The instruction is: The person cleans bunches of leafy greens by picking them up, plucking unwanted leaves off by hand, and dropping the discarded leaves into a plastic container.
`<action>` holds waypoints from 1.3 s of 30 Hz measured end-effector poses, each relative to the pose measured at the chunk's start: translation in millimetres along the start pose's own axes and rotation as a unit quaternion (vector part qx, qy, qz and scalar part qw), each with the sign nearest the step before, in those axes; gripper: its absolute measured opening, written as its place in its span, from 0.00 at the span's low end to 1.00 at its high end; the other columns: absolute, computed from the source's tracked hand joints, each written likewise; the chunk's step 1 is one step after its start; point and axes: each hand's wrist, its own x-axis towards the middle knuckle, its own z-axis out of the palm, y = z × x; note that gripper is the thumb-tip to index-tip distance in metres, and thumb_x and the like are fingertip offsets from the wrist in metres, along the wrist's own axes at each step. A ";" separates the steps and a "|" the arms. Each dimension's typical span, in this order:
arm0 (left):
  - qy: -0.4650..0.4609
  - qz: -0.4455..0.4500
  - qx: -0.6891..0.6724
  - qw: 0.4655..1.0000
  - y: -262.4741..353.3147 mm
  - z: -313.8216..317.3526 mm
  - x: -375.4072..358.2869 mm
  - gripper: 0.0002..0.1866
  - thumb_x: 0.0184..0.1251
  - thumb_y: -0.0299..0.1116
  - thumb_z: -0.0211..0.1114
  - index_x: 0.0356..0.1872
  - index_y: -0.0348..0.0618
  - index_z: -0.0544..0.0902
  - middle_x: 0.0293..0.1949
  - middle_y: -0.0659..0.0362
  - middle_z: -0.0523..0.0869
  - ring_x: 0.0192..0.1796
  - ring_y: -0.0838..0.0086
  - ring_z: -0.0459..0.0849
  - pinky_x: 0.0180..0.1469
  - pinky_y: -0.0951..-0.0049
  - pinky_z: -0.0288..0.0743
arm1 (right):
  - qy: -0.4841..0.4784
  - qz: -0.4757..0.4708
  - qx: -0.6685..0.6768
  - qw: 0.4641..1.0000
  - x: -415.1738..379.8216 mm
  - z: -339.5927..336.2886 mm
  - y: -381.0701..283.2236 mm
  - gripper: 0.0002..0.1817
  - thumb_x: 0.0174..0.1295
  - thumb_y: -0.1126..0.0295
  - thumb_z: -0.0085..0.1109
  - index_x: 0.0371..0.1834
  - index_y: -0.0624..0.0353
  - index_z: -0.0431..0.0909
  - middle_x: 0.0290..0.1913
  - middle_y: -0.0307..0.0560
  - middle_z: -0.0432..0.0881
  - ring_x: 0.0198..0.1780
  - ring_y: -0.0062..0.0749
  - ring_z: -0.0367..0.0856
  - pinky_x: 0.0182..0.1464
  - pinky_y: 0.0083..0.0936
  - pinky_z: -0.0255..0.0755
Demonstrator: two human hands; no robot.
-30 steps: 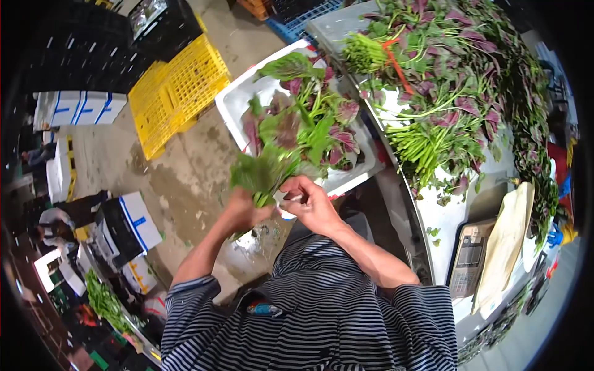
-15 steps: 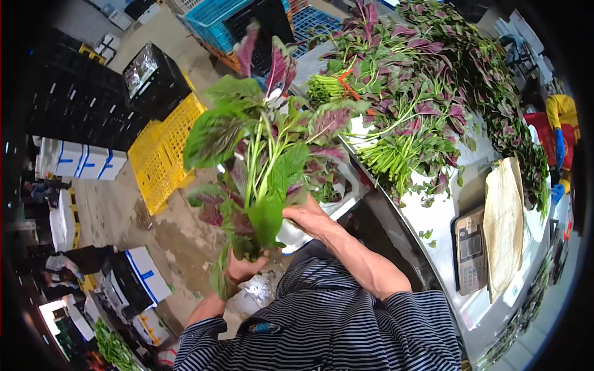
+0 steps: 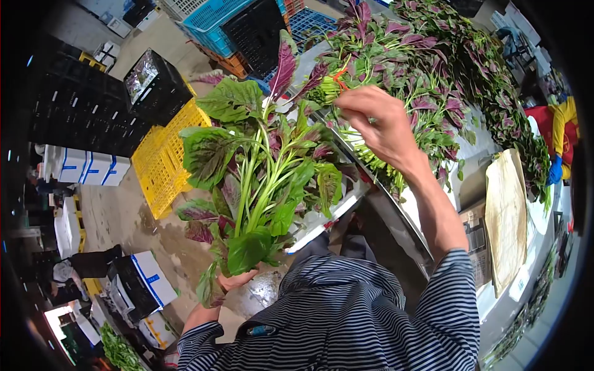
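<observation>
My left hand (image 3: 238,279) is closed around the lower stems of a loose bunch of amaranth (image 3: 263,179), with broad green and purple leaves. Leaves cover part of its fingers. Raised to the right of that bunch, my right hand (image 3: 377,120) has loosely bent fingers, the thumb apart from them, and no visible object in it. Just beyond its fingertips, a bundle of amaranth bound with a red tie (image 3: 340,79) lies on the metal table (image 3: 405,226). More cut stems lie behind my right hand.
A long heap of amaranth (image 3: 458,68) covers the table's far side. A scale (image 3: 475,238) and cardboard sheet (image 3: 506,216) are at right, near a co-worker's blue glove (image 3: 555,170). Yellow crates (image 3: 162,164), black crates (image 3: 80,105) and white boxes (image 3: 93,166) stand on the left floor.
My right hand has left the bunch and moved up and right toward the table. My left hand keeps the amaranth, slightly lower. The co-worker's arm at the right has shifted.
</observation>
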 end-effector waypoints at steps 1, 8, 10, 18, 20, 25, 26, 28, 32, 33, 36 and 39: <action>0.051 0.051 0.057 0.996 -5.2 4.6 0.0 0.22 0.53 0.34 0.68 0.50 0.40 0.76 0.44 0.55 0.81 0.46 0.64 0.79 0.51 0.64 0.71 | -0.022 -0.084 -0.039 0.995 9.7 6.7 4.2 0.10 0.52 0.80 0.61 0.38 0.62 0.83 0.38 0.49 0.85 0.43 0.33 0.82 0.43 0.28 0.76; 0.046 0.116 0.145 0.982 -42.1 16.3 -12.8 0.16 0.49 0.34 0.69 0.40 0.42 0.82 0.38 0.52 0.83 0.40 0.61 0.82 0.43 0.62 0.75 | -0.128 -0.107 -0.043 0.985 31.5 56.9 44.9 0.06 0.52 0.75 0.62 0.34 0.62 0.83 0.37 0.48 0.84 0.40 0.39 0.81 0.44 0.38 0.73; 0.086 0.189 0.083 0.975 -66.1 37.2 -24.6 0.16 0.51 0.34 0.68 0.42 0.42 0.81 0.40 0.52 0.83 0.42 0.61 0.81 0.45 0.63 0.74 | -0.156 -0.070 -0.032 0.985 30.0 56.6 45.6 0.07 0.52 0.76 0.62 0.34 0.62 0.82 0.37 0.50 0.84 0.39 0.40 0.81 0.44 0.36 0.73; 0.235 0.414 -0.181 0.861 -152.0 76.3 -33.1 0.19 0.58 0.34 0.65 0.50 0.38 0.78 0.51 0.49 0.80 0.52 0.58 0.77 0.57 0.63 0.68 | -0.105 -0.031 0.037 0.993 6.6 70.4 60.4 0.07 0.55 0.73 0.57 0.33 0.66 0.79 0.28 0.52 0.81 0.32 0.41 0.80 0.36 0.35 0.73; 0.254 0.431 -0.213 0.839 -80.4 67.8 42.6 0.19 0.58 0.33 0.64 0.51 0.38 0.77 0.52 0.49 0.80 0.53 0.58 0.77 0.58 0.63 0.67 | -0.119 0.016 0.060 0.991 2.9 76.2 70.9 0.08 0.57 0.72 0.54 0.32 0.66 0.77 0.24 0.49 0.78 0.28 0.37 0.79 0.32 0.34 0.72; 0.050 0.073 -0.001 0.996 25.1 -1.6 28.7 0.17 0.56 0.30 0.64 0.48 0.38 0.79 0.48 0.48 0.81 0.49 0.59 0.79 0.52 0.64 0.71 | -0.118 0.185 0.110 0.970 -3.4 84.6 78.8 0.07 0.57 0.72 0.52 0.30 0.66 0.77 0.22 0.46 0.75 0.25 0.28 0.74 0.30 0.29 0.69; 0.038 -0.003 -0.022 0.999 14.2 8.8 27.6 0.16 0.56 0.28 0.64 0.47 0.39 0.79 0.47 0.48 0.82 0.48 0.59 0.79 0.50 0.64 0.72 | -0.074 0.234 0.154 0.957 -8.8 93.0 85.0 0.08 0.57 0.71 0.51 0.30 0.65 0.77 0.21 0.47 0.76 0.25 0.31 0.74 0.30 0.29 0.69; 0.026 -0.081 -0.046 0.995 2.0 18.2 25.0 0.16 0.55 0.27 0.64 0.46 0.39 0.79 0.45 0.49 0.82 0.46 0.59 0.80 0.48 0.65 0.73 | 0.015 0.327 0.237 0.915 -14.5 103.6 89.1 0.09 0.57 0.71 0.50 0.31 0.64 0.78 0.21 0.49 0.77 0.23 0.37 0.75 0.29 0.31 0.70; 0.005 0.029 -0.007 1.000 -15.9 20.0 17.4 0.13 0.66 0.34 0.56 0.48 0.41 0.78 0.40 0.57 0.82 0.40 0.66 0.79 0.48 0.68 0.74 | 0.101 0.320 0.283 0.899 -22.9 71.0 78.8 0.05 0.56 0.74 0.54 0.32 0.63 0.78 0.20 0.42 0.71 0.23 0.20 0.67 0.25 0.22 0.63; -0.004 0.032 -0.048 0.998 -24.9 22.1 15.2 0.13 0.66 0.34 0.55 0.48 0.41 0.78 0.39 0.57 0.81 0.40 0.67 0.79 0.48 0.70 0.74 | 0.095 0.323 0.286 0.897 -24.3 69.5 69.9 0.05 0.56 0.74 0.54 0.32 0.63 0.78 0.20 0.42 0.71 0.23 0.20 0.67 0.25 0.22 0.63; -0.025 0.049 -0.124 0.991 -30.1 19.2 20.8 0.12 0.66 0.33 0.55 0.46 0.41 0.78 0.37 0.58 0.81 0.39 0.68 0.79 0.47 0.73 0.74 | 0.033 -0.040 0.080 0.995 -28.1 58.9 48.7 0.07 0.51 0.76 0.58 0.34 0.63 0.77 0.22 0.40 0.71 0.22 0.22 0.68 0.23 0.22 0.64; 0.032 0.161 -0.019 0.986 -5.0 4.2 25.9 0.15 0.51 0.27 0.67 0.43 0.43 0.82 0.39 0.52 0.84 0.40 0.58 0.82 0.41 0.64 0.76 | -0.157 -0.183 -0.029 0.970 -25.9 52.5 35.0 0.13 0.45 0.76 0.63 0.37 0.62 0.76 0.28 0.40 0.72 0.22 0.27 0.70 0.22 0.24 0.66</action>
